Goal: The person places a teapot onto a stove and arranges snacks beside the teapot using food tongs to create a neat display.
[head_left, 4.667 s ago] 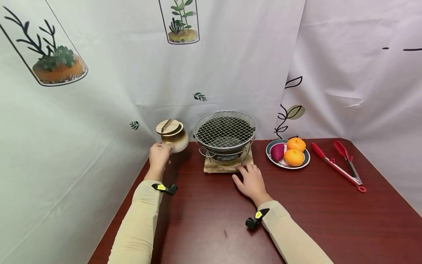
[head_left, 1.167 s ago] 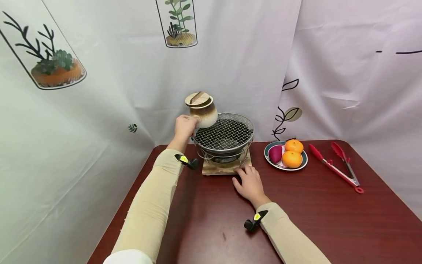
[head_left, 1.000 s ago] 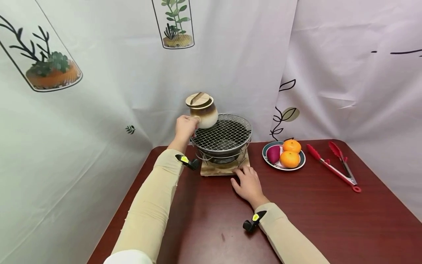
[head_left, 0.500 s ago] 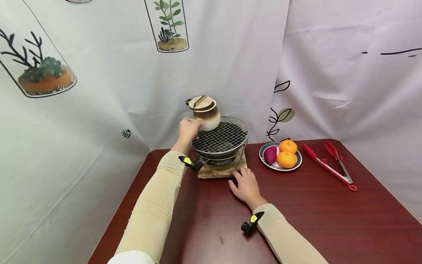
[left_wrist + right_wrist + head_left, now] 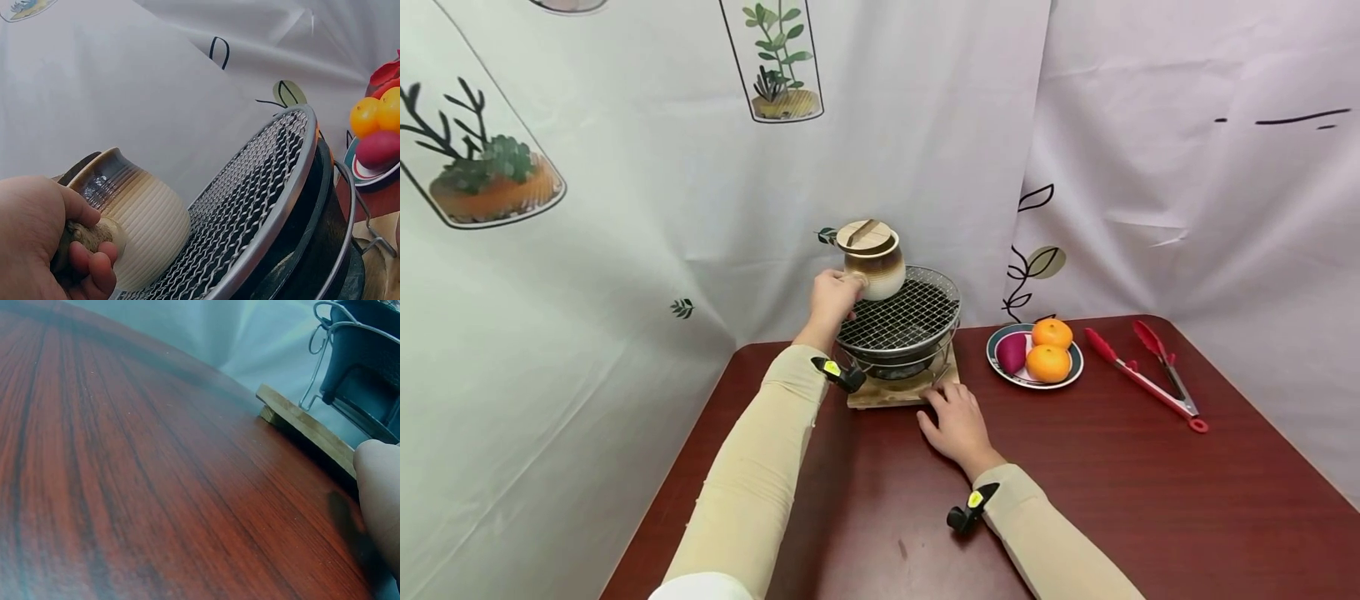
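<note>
My left hand (image 5: 835, 298) grips the side handle (image 5: 94, 234) of a ribbed ceramic teapot (image 5: 880, 271), brown above and cream below. Its wooden lid (image 5: 864, 236) sits off-centre, leaving a dark gap at the rim. The teapot is over the left part of a round wire-mesh grill (image 5: 910, 312); whether its base touches the mesh (image 5: 250, 187) cannot be told. Beneath the grill is a dark stove body (image 5: 365, 369) in a wire frame on a wooden board (image 5: 895, 393). With relaxed fingers, my right hand (image 5: 957, 425) touches the board's front right edge.
Right of the grill, a green-rimmed plate (image 5: 1000, 372) bears two oranges (image 5: 1049, 350) and a purple, rounded food item (image 5: 1011, 353). Farther right lie red-tipped tongs (image 5: 1150, 385). A white printed curtain (image 5: 925, 125) hangs close behind and left of the dark red table (image 5: 1075, 483).
Since the oldest frame, my left hand has carried the teapot rightward from beside the grill to over its left part. Lately it shifts only slightly as the head view turns. My right hand stays at the board.
</note>
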`<state>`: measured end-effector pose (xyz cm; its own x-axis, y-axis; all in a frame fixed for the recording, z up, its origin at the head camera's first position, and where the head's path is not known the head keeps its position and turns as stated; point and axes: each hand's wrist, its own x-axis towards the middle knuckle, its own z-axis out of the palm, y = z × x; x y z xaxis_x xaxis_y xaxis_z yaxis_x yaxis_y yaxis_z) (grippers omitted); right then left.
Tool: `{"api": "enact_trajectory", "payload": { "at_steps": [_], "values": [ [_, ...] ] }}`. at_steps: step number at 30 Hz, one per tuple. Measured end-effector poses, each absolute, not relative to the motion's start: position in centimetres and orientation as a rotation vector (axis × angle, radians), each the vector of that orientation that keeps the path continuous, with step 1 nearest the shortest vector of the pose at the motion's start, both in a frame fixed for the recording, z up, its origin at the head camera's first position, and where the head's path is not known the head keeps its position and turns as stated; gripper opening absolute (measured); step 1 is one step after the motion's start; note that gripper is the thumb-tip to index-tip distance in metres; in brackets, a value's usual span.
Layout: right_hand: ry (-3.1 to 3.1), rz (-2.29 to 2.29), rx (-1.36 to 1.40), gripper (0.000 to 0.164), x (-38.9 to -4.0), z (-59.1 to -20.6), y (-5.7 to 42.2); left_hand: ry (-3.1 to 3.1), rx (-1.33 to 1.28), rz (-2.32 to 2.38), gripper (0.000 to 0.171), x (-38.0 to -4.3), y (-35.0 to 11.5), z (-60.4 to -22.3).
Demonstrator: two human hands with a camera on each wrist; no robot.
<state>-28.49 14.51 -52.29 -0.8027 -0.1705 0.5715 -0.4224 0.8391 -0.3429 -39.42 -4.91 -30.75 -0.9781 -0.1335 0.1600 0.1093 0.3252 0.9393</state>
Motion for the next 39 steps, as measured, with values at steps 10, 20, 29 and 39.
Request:
{"api": "enact_trajectory", "payload": {
  "at_steps": [10, 20, 29, 39],
  "values": [
    [-2.458, 0.601, 0.434, 0.031, -28.7, -52.4, 14.4, -2.436, -0.008, -1.648, 0.028, -39.8, -4.8, -30.6],
    [-2.499, 0.608, 0.420, 0.031, -28.5, -52.2, 14.5, -2.530, -0.172, -1.755, 0.025, -40.3, -5.8, -30.1],
    [-2.480, 0.620, 0.424, 0.031, -28.3, -52.0, 14.5, -2.615, -0.210, -1.635, 0.030, -40.6, -6.7, -29.6],
    [-2.436, 0.617, 0.443, 0.031, -28.5, -52.2, 14.4, -2.609, -0.198, -1.603, 0.032, -41.4, -7.7, -29.5]
  ]
}}
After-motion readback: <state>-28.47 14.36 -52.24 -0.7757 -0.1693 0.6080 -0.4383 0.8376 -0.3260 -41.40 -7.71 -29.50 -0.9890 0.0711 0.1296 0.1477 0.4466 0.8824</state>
